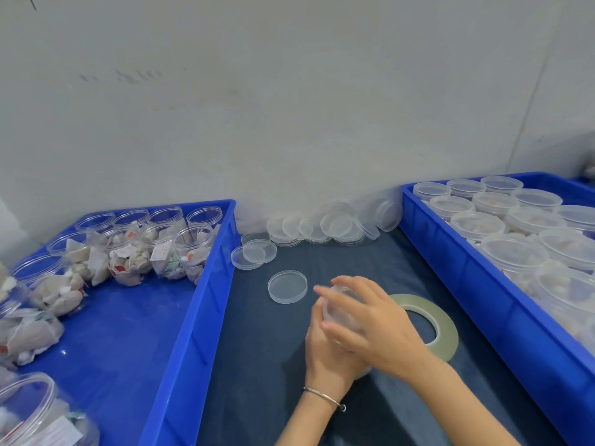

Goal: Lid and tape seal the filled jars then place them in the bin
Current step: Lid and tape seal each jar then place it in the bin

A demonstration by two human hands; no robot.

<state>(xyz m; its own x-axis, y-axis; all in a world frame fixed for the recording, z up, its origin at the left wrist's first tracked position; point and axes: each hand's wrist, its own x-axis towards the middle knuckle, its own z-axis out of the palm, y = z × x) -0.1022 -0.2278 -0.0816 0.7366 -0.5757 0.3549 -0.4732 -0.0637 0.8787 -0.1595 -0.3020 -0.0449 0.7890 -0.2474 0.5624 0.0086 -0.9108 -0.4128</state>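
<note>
A clear plastic jar point(338, 312) stands on the dark table mat between both hands, mostly hidden by them. My left hand point(325, 352) grips its body from the near left side. My right hand point(370, 320) lies over its top with fingers curled round the lid. A roll of clear tape point(446, 326) lies flat just right of the hands. One loose clear lid point(287, 286) lies beyond the hands. The blue bin point(476, 275) at right holds several lidded jars point(476, 225). The blue bin point(206, 284) at left holds several open filled jars point(128, 252).
A heap of spare clear lids point(325, 225) lies against the grey wall between the two bins, with two more lids point(254, 252) near the left bin's corner. The dark mat point(257, 349) runs between the bins toward the near edge.
</note>
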